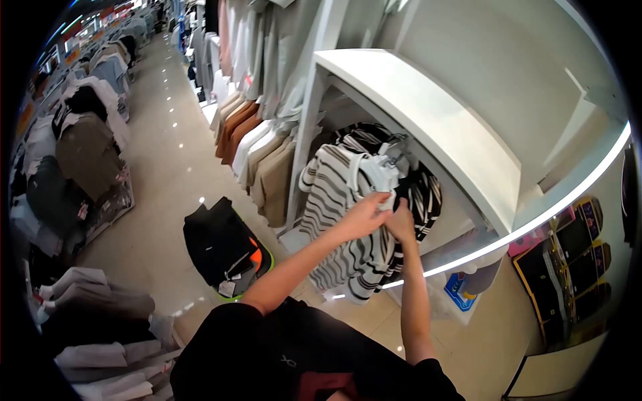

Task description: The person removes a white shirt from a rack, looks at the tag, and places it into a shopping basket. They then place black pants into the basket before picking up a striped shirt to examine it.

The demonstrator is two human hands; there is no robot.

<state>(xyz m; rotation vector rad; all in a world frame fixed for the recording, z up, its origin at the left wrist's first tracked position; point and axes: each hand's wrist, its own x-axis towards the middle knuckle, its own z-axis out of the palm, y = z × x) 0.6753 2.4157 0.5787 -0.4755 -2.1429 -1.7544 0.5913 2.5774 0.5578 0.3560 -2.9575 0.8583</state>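
A white shirt with dark stripes and a white collar point(328, 194) hangs in the open bay under a white shelf. My left hand point(366, 215) is at its front below the collar, fingers closed on the fabric. Close beside it, my right hand point(401, 222) also pinches the shirt at its right edge; the exact grip is partly hidden. Hangers point(397, 148) show above the collar. Behind the shirt and to its right hang black-and-white patterned garments point(426, 200).
A white shelf top point(428, 113) with a lit edge curves over the bay. On the floor to the left stands a basket point(267, 262) holding black folded clothes point(217, 237). Brown and beige garments point(271, 167) hang beyond. Clothing racks point(90, 154) line the aisle's left side.
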